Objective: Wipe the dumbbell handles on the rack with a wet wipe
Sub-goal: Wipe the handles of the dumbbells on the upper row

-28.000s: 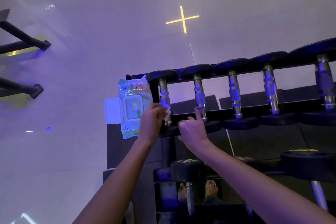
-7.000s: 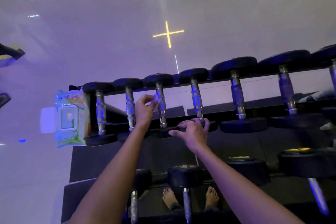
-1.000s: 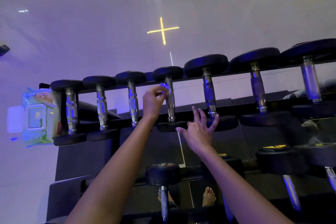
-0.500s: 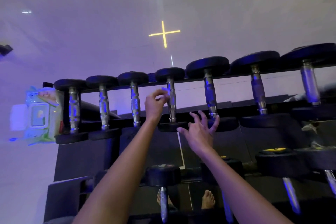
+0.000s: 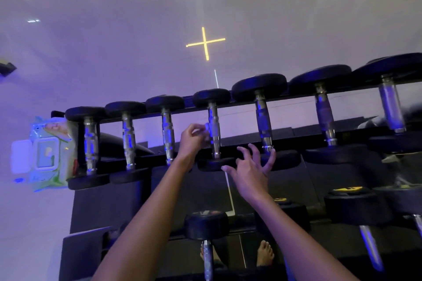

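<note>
4 places from the left on the black metal rack, the left hand pinches a pale wet wipe against a knurled chrome dumbbell handle, best wrapped round and stroked end to end, while the right hand, fingers spread and empty, could steady its near black rubber head.

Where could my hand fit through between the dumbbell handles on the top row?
Widest gaps: between the fifth handle and sixth handle, and from there to the seventh handle. Crowded: the three left handles stand close, and the left hand holds a wet wipe at the fourth handle.
</note>
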The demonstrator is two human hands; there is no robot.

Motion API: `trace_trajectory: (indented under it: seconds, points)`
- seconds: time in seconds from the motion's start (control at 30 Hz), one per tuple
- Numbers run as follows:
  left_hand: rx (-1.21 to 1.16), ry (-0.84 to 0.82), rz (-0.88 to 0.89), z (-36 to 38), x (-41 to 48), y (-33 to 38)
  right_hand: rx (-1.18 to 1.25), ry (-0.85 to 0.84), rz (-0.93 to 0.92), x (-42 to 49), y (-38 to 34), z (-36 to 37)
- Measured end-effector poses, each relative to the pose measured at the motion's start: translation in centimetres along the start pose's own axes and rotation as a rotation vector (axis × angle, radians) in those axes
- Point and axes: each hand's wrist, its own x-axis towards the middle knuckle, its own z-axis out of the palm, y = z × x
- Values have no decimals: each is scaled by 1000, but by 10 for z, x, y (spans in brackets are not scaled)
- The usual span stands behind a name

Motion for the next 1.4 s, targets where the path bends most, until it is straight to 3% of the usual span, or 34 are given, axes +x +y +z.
trace_trajectory:
  seconds: [0.1, 0.27, 0.37, 0.5, 0.67, 0.77, 0.93, 1.0, 1.17, 1.3, 1.33, 1.4]
  points:
    - [75, 11, 84, -8, -9, -3, 26, 32, 16, 0, -5, -1]
    - [328, 123, 407, -4, 31, 26, 140, 123, 28, 0, -9, 3]
    - [506, 80, 504, -6, 19, 23, 204, 175, 53, -1, -9, 4]
    - [797, -160, 518, -25, -19, -5, 250, 234, 111, 3, -15, 4]
    - [1278, -147, 1058, -14, 26, 28, 234, 209, 106, 5, -14, 4]
    - [1475, -217, 1224, -9, 43, 39, 230, 189, 101, 4, -12, 5]
    - [1628, -705, 1227, -24, 18, 23, 247, 212, 90, 2, -12, 4]
    - [1650, -689, 1250, -19, 30, 32, 242, 212, 86, 3, -12, 5]
    - [1622, -417, 1256, -8, 45, 49, 247, 225, 89, 4, -11, 8]
    - [1578, -742, 1275, -24, 18, 17, 255, 243, 85, 3, -11, 7]
    - [1592, -770, 1301, -26, 19, 17, 249, 249, 83, 3, -11, 7]
    - [1586, -634, 1353, -23, 32, 28, 228, 232, 82, 5, -11, 7]
